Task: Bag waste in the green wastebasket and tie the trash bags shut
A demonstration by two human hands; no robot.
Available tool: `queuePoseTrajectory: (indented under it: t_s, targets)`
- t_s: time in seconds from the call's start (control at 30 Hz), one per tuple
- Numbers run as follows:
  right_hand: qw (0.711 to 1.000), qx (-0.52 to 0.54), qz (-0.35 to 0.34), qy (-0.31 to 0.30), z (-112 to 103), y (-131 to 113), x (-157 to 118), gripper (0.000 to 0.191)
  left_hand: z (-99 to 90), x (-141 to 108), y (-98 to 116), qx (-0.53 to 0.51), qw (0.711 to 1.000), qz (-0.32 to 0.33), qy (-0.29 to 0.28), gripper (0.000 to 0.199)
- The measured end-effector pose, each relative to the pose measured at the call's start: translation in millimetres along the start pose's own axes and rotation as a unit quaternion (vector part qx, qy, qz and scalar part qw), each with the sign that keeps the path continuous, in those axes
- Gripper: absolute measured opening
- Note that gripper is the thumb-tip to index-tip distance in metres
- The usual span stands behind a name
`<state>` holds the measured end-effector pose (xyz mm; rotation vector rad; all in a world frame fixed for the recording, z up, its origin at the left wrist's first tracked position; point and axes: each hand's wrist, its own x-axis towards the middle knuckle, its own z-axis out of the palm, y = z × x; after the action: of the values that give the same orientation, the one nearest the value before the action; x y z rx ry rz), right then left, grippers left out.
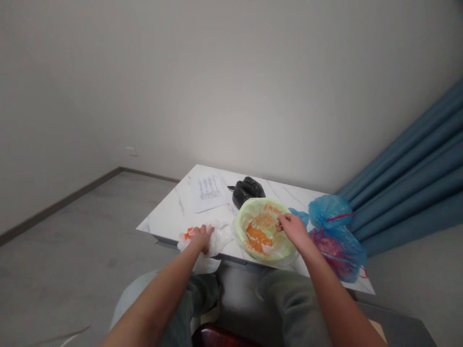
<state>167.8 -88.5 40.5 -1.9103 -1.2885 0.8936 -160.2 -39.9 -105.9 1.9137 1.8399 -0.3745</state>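
Observation:
My left hand [203, 237] rests on a crumpled white plastic bag [221, 237] with orange patches, near the front edge of the table. Its fingers are bent into the plastic, and part of the bag hangs over the edge. My right hand [289, 225] is over the right side of a pale green bin [241, 212], with fingertips pinched together. Whatever lies between those fingertips is too small to make out. Inside the bin, thin whitish plastic with orange markings [259, 236] covers the bottom and walls.
Behind the bin sits a knotted black bag [249, 190], beside a printed sheet [209, 192] on the white marbled table [166, 212]. Blue tied bags [330, 212] stand at the right, one holding something red. A blue curtain [408, 168] hangs farther right.

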Motion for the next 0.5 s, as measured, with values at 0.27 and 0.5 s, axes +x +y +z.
queuePoseTrajectory:
  t_s: [0.27, 0.5]
  targets:
    - [0.997, 0.076, -0.016, 0.012, 12, -11, 0, 0.019, -73.2, -2, 7, -0.018, 0.993, -0.093, 0.066, 0.042]
    - [0.965, 0.204, -0.161, -0.044, 25, -54, -24, 0.067, -141.7, -99, 67, -0.036, 0.88, 0.132, 0.455, 0.021]
